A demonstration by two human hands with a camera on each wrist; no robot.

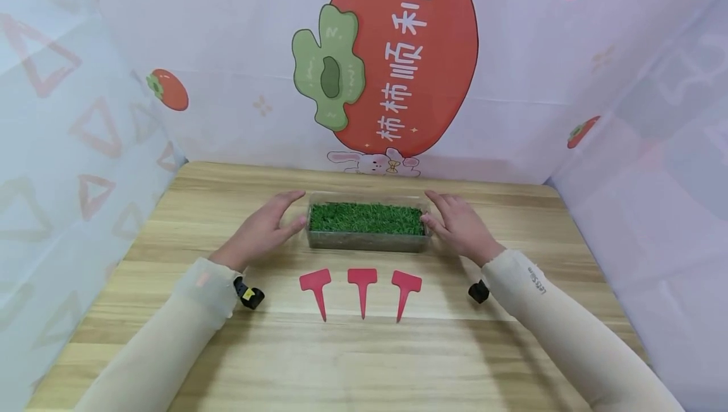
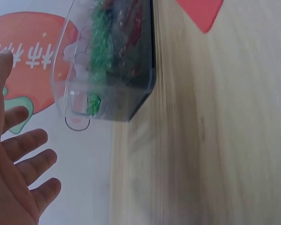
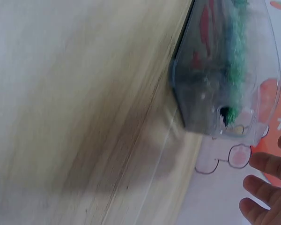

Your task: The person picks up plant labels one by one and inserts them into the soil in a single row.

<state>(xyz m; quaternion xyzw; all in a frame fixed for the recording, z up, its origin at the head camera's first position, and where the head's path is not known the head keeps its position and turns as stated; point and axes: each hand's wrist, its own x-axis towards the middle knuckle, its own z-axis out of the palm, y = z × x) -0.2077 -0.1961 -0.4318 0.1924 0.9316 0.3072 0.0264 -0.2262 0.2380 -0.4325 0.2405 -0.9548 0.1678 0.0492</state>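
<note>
A clear plastic box (image 1: 368,243) with a strip of green artificial grass (image 1: 366,218) inside stands toward the back of the wooden table. At its left end is my left hand (image 1: 258,233), fingers spread and relaxed; the left wrist view shows a gap between them and the box (image 2: 117,101). My right hand (image 1: 462,227) is at the other end, thumb tip overlapping the box edge in the head view. In the right wrist view its loosely bent fingers (image 3: 267,165) are beside the box wall, holding nothing.
In front of the box, three red T-shaped plant labels lie in a row: left label (image 1: 316,285), middle label (image 1: 362,282), right label (image 1: 406,287). A printed cloth backdrop (image 1: 227,127) rises behind the table (image 1: 364,368), with cloth along both sides.
</note>
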